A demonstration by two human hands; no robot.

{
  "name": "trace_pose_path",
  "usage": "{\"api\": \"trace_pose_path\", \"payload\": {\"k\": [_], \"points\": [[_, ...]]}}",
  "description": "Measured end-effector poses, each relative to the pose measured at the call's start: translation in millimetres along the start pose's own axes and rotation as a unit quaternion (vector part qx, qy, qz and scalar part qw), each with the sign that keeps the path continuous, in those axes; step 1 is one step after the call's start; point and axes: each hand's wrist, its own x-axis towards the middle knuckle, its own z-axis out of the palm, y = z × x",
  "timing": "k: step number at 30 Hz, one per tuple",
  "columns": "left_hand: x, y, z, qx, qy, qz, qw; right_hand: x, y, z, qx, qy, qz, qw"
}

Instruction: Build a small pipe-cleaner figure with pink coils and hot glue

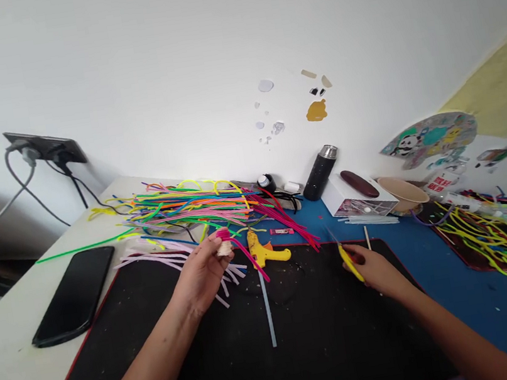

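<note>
My left hand (203, 272) pinches a small wound piece of pipe cleaner (225, 249), cream below and magenta on top. A loose magenta end of it hangs down to the right. My right hand (374, 270) is closed around yellow-handled scissors (351, 263), whose thin blades point away and up to the left. Between the hands a yellow glue gun (263, 253) lies on the black mat (323, 338), with a long translucent glue stick (268, 315) out of its back end.
Many coloured pipe cleaners (189, 203) lie at the back left, magenta ones (286, 220) nearer the middle. A black phone (76, 296) rests at left. A dark thermos (320, 173), a white box (337, 193) and a beige bowl (404, 193) line the wall. Yellow pipe cleaners (484, 238) lie right.
</note>
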Motion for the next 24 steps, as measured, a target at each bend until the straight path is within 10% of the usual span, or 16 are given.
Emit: {"api": "trace_pose_path", "payload": {"k": [4, 10, 16, 24], "points": [[2.7, -1.7, -1.8, -0.014, 0.011, 0.014, 1.000, -40.9, -19.1, 7.7, 0.340, -0.059, -0.056, 0.937], [9.6, -4.0, -8.0, -0.048, 0.019, 0.052, 0.997, -109.0, -38.9, 65.7, 0.482, -0.183, -0.141, 0.845], [10.4, -3.5, -8.5, -0.060, 0.021, 0.055, 0.996, -122.5, -52.8, 116.5, 0.383, -0.101, -0.251, 0.883], [8.2, -3.2, -7.1, -0.043, 0.002, 0.051, 0.998, -109.2, -95.6, 113.5, 0.248, -0.036, -0.305, 0.919]]}}
